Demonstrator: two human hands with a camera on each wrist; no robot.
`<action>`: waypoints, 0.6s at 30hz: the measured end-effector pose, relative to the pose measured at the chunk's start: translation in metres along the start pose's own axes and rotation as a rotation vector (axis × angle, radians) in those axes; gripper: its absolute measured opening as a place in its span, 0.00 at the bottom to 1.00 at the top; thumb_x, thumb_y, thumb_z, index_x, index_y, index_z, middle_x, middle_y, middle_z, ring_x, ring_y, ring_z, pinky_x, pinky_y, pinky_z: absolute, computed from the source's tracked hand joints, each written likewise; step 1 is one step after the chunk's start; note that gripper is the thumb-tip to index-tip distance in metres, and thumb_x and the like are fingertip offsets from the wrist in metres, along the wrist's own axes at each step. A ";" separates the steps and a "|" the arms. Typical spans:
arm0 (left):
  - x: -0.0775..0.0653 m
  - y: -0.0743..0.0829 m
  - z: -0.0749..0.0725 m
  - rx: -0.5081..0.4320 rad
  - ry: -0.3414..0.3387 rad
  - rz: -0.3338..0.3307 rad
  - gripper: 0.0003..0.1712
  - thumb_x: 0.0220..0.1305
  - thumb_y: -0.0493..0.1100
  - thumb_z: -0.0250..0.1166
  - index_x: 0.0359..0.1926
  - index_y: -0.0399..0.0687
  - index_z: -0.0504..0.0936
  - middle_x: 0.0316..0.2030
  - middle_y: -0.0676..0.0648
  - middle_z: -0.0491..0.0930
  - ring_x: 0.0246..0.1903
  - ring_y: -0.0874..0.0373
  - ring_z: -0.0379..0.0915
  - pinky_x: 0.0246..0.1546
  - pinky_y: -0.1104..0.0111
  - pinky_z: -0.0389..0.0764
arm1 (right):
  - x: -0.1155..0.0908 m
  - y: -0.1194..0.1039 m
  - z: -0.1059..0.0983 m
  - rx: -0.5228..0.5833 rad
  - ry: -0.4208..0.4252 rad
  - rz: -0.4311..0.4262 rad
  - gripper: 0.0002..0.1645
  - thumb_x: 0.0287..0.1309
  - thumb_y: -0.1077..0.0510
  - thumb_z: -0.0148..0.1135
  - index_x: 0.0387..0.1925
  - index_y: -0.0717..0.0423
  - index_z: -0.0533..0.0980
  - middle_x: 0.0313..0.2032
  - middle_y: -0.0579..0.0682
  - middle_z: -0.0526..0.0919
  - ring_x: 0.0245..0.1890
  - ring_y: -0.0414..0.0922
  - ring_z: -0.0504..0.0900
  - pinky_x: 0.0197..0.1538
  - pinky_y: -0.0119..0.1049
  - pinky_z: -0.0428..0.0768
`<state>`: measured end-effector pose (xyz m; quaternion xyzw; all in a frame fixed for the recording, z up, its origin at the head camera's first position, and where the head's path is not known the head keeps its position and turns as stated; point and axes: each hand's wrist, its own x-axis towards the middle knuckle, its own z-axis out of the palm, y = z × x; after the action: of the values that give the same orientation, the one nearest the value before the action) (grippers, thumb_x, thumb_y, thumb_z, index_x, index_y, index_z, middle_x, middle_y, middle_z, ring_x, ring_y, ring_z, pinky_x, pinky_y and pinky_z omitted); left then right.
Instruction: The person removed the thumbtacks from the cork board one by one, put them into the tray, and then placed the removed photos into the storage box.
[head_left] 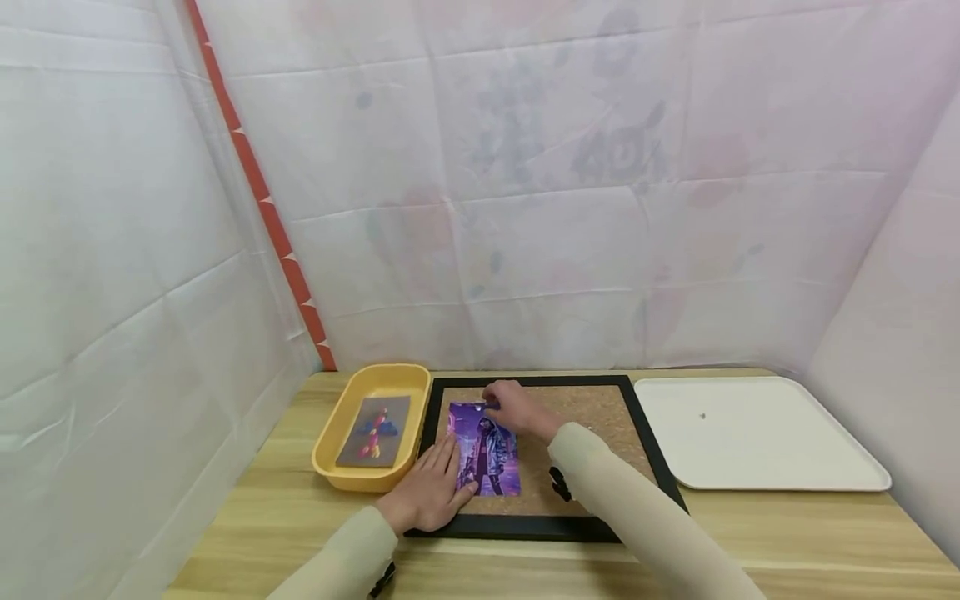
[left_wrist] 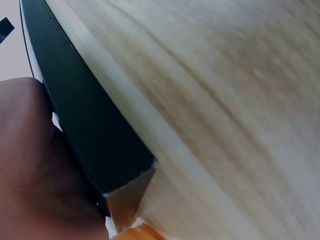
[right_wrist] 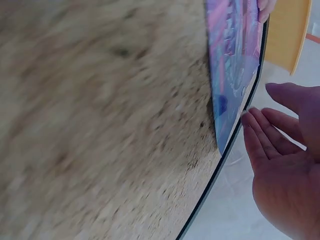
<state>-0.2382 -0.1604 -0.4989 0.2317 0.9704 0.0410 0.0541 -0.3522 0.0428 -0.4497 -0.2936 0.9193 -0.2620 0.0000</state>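
A purple printed picture card (head_left: pixel 487 458) showing a hooded figure in a jacket lies on a black-framed cork board (head_left: pixel 600 400). My left hand (head_left: pixel 433 492) rests with straight fingers over the card's left edge and the board's lower left frame. Up at the card's top edge is my right hand (head_left: pixel 517 408). The right wrist view shows that hand's fingers (right_wrist: pixel 265 130) slightly bent, with the thumb apart from them and no object seen between. A small pale spot near the card's top is too small to make out.
Left of the board, a yellow tray (head_left: pixel 327 433) holds a grey picture card (head_left: pixel 371 433) with a colourful design. At the right is a white tray (head_left: pixel 780 442) with one tiny dark item (head_left: pixel 702 415). The wooden table (head_left: pixel 255 517) ends at white cloth walls (head_left: pixel 525 233).
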 end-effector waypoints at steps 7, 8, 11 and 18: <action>0.006 0.002 0.000 0.045 -0.012 -0.019 0.45 0.80 0.66 0.36 0.80 0.36 0.49 0.81 0.37 0.41 0.80 0.44 0.36 0.79 0.52 0.45 | 0.011 -0.004 -0.003 0.010 -0.087 0.100 0.19 0.64 0.61 0.70 0.55 0.64 0.82 0.48 0.57 0.86 0.49 0.51 0.84 0.54 0.48 0.83; 0.007 0.002 0.000 0.046 -0.013 -0.019 0.45 0.80 0.66 0.36 0.80 0.36 0.50 0.81 0.37 0.41 0.80 0.44 0.36 0.79 0.52 0.45 | 0.012 -0.004 -0.004 0.003 -0.088 0.112 0.19 0.64 0.61 0.70 0.55 0.63 0.82 0.48 0.57 0.86 0.49 0.51 0.84 0.54 0.48 0.83; 0.008 0.004 -0.001 0.043 -0.022 -0.016 0.46 0.80 0.67 0.36 0.80 0.36 0.50 0.81 0.37 0.41 0.80 0.44 0.36 0.79 0.52 0.44 | 0.016 -0.003 -0.003 -0.013 -0.093 0.146 0.17 0.64 0.61 0.70 0.53 0.61 0.83 0.47 0.55 0.86 0.49 0.51 0.84 0.55 0.47 0.83; 0.004 0.005 -0.003 0.049 -0.047 -0.031 0.45 0.81 0.66 0.35 0.80 0.35 0.49 0.81 0.36 0.40 0.80 0.44 0.35 0.79 0.51 0.44 | 0.020 -0.001 0.003 0.008 -0.102 0.166 0.14 0.65 0.62 0.67 0.51 0.60 0.82 0.44 0.52 0.85 0.46 0.48 0.83 0.54 0.46 0.82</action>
<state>-0.2400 -0.1539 -0.4961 0.2187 0.9731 0.0109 0.0719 -0.3676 0.0297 -0.4491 -0.2294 0.9382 -0.2496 0.0696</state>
